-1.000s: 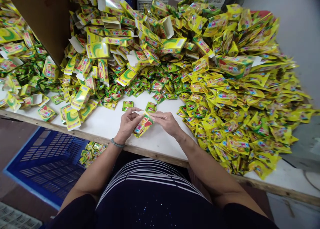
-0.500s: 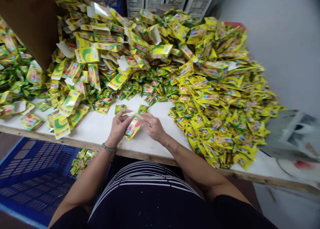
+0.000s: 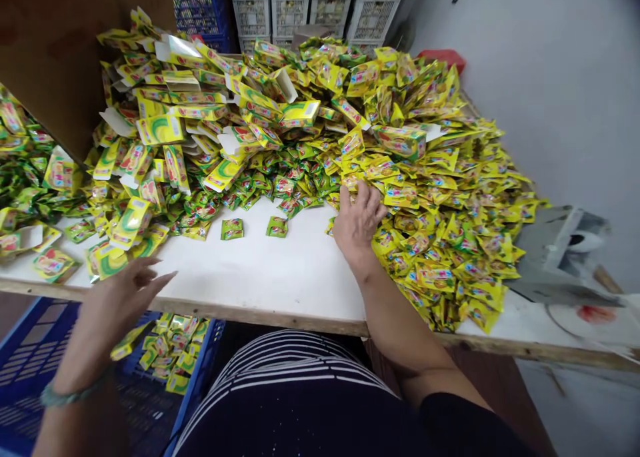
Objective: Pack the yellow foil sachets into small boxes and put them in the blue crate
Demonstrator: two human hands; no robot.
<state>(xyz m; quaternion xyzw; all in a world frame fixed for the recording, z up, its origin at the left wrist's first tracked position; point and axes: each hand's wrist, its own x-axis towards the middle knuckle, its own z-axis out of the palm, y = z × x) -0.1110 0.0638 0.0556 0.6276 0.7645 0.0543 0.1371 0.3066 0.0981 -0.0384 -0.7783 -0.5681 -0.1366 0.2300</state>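
Note:
My right hand [image 3: 357, 224] lies over the near left edge of a heap of yellow sachets [image 3: 435, 230]. Its fingers are spread and bent, with the tips touching sachets. My left hand [image 3: 123, 294] hovers at the table's front edge, thumb and fingers apart, holding nothing. Just below it a small yellow carton [image 3: 130, 340] is over the blue basket [image 3: 193, 384], apart from the hand. Several similar cartons [image 3: 170, 344] lie inside the basket. Two green sachets, one on the left [image 3: 232, 229] and one on the right [image 3: 277, 226], lie flat on the white tabletop [image 3: 250, 270].
Open yellow cartons [image 3: 165, 129] are piled at the back left, with green sachets [image 3: 300, 160] beneath. A brown cardboard panel [image 3: 50, 50] stands at the left. White crates [image 3: 290, 10] are stacked behind. A grey metal device [image 3: 550, 257] sits at the right.
My hands have parted. The carton both held is out of them; my left hand has moved left over the basket, and my right hand has moved right onto the yellow sachets.

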